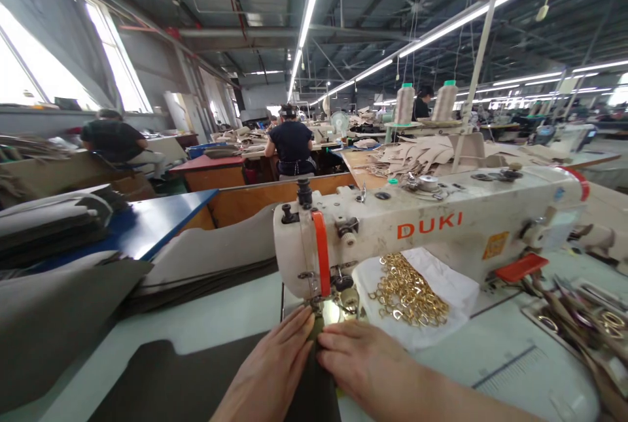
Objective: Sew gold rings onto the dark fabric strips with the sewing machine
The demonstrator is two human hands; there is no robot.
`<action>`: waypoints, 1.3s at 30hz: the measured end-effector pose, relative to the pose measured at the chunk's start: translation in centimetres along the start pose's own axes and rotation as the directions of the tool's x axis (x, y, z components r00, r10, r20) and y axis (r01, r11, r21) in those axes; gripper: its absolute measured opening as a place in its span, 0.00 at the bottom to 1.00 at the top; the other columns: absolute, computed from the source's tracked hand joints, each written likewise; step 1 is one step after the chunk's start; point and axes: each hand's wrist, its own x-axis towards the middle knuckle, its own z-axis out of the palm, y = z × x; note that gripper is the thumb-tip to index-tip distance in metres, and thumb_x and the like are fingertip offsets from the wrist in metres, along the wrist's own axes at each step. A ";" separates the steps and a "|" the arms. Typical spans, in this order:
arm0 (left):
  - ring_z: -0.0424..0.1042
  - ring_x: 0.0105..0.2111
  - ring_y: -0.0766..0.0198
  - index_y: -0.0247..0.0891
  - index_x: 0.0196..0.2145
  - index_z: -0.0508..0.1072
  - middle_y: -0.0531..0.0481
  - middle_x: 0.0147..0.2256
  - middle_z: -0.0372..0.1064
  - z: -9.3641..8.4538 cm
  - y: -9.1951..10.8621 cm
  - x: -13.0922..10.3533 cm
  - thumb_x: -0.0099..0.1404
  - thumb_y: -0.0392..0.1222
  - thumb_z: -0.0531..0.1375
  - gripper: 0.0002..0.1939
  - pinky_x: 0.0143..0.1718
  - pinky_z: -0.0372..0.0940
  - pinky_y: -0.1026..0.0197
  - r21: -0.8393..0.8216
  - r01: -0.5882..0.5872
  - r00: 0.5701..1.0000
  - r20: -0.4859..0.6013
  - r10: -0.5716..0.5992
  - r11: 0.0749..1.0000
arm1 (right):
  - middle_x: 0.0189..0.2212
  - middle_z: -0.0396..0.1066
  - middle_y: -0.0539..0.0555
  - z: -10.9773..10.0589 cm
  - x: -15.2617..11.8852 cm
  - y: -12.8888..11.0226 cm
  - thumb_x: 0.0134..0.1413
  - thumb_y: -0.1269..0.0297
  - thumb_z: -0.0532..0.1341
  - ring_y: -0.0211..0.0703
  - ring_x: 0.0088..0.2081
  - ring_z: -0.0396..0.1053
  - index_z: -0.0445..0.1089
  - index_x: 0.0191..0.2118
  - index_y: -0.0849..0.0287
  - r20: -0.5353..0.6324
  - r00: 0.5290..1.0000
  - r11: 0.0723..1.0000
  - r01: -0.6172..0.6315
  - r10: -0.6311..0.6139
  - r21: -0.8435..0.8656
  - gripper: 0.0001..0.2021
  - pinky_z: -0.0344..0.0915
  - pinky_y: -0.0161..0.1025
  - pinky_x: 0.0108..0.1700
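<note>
A white sewing machine (373,229) with orange lettering stands in front of me, its lit needle area just beyond my fingertips. My left hand (277,353) lies flat with fingers stretched out on a dark grey fabric piece (171,379). Beside it, my right hand (363,356) rests palm down, fingers extended, pressing near the fabric's right edge. A narrow olive strip (318,327) shows between the fingertips, leading toward the presser foot. The needle tip is too small to make out. Neither hand grips the fabric.
Gold D-rings (409,291) lie on a white plastic bag (458,284) right of the needle. Metal rings and tools fill a tray (544,324) at far right. Stacked grey panels (210,245) sit at left. A person (291,144) works ahead, with others farther off.
</note>
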 end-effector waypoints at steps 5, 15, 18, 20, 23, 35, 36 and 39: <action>0.74 0.49 0.59 0.36 0.51 0.72 0.44 0.51 0.73 0.2 0.0 0.1 0.66 0.36 0.52 0.17 0.49 0.70 0.60 -0.058 -0.002 1.000 -0.011 0.001 0.998 | 0.41 0.72 0.53 -0.8 0.2 0.0 0.61 0.70 0.58 0.43 0.47 0.67 0.68 0.39 0.61 0.030 0.999 1.000 0.016 -0.016 -0.001 0.02 0.61 0.39 0.56; 0.75 0.48 0.59 0.35 0.49 0.73 0.43 0.49 0.75 1.1 -0.9 0.0 0.67 0.37 0.50 0.17 0.49 0.69 0.61 0.036 -0.071 0.997 -0.016 0.071 0.997 | 0.41 0.72 0.54 -0.2 0.6 0.2 0.59 0.70 0.61 0.43 0.46 0.68 0.67 0.37 0.61 0.016 1.000 0.999 0.012 -0.012 -0.038 0.01 0.63 0.37 0.52; 0.74 0.48 0.57 0.35 0.48 0.74 0.43 0.48 0.75 1.2 -1.3 0.0 0.65 0.35 0.51 0.17 0.49 0.69 0.59 0.084 -0.172 0.985 -0.004 0.173 0.981 | 0.39 0.72 0.53 -0.4 0.8 0.3 0.59 0.71 0.60 0.42 0.44 0.68 0.68 0.36 0.62 0.025 1.000 0.999 0.010 -0.009 -0.038 0.01 0.63 0.35 0.52; 0.74 0.48 0.56 0.36 0.47 0.75 0.43 0.49 0.75 1.2 -1.5 0.0 0.64 0.36 0.52 0.16 0.49 0.69 0.59 0.093 -0.177 0.984 -0.009 0.179 0.980 | 0.37 0.72 0.53 -0.3 0.9 0.5 0.59 0.71 0.60 0.41 0.43 0.68 0.68 0.36 0.62 0.029 0.999 0.999 0.019 -0.018 -0.040 0.01 0.63 0.35 0.52; 0.76 0.46 0.57 0.35 0.46 0.76 0.42 0.47 0.76 1.2 -1.5 0.2 0.63 0.36 0.54 0.16 0.47 0.70 0.61 0.093 -0.160 0.987 -0.012 0.162 0.983 | 0.36 0.71 0.54 -0.1 1.0 0.7 0.58 0.72 0.60 0.41 0.42 0.68 0.68 0.35 0.63 0.032 0.998 0.998 0.050 -0.048 -0.050 0.01 0.62 0.34 0.53; 0.76 0.46 0.56 0.33 0.46 0.75 0.40 0.47 0.76 1.4 -1.4 0.0 0.65 0.36 0.52 0.16 0.45 0.72 0.60 0.158 -0.185 0.981 -0.031 0.192 0.970 | 0.40 0.71 0.55 -0.2 0.8 0.6 0.59 0.71 0.59 0.42 0.45 0.67 0.68 0.37 0.63 0.034 0.999 0.998 0.036 -0.035 -0.042 0.02 0.61 0.35 0.55; 0.76 0.45 0.56 0.33 0.45 0.76 0.40 0.47 0.76 1.4 -1.3 0.0 0.65 0.36 0.52 0.16 0.45 0.73 0.59 0.151 -0.173 0.983 -0.037 0.181 0.973 | 0.39 0.71 0.55 -0.1 0.8 0.6 0.59 0.72 0.59 0.42 0.45 0.67 0.68 0.37 0.63 0.031 0.999 0.999 0.034 -0.033 -0.039 0.01 0.61 0.35 0.55; 0.76 0.47 0.57 0.34 0.46 0.76 0.42 0.47 0.76 1.6 -1.2 0.3 0.65 0.35 0.52 0.16 0.47 0.72 0.59 0.118 -0.142 0.989 -0.031 0.147 0.983 | 0.38 0.71 0.54 0.2 0.8 0.8 0.59 0.72 0.59 0.42 0.44 0.67 0.68 0.36 0.63 0.029 0.999 0.999 0.040 -0.039 -0.035 0.01 0.61 0.35 0.55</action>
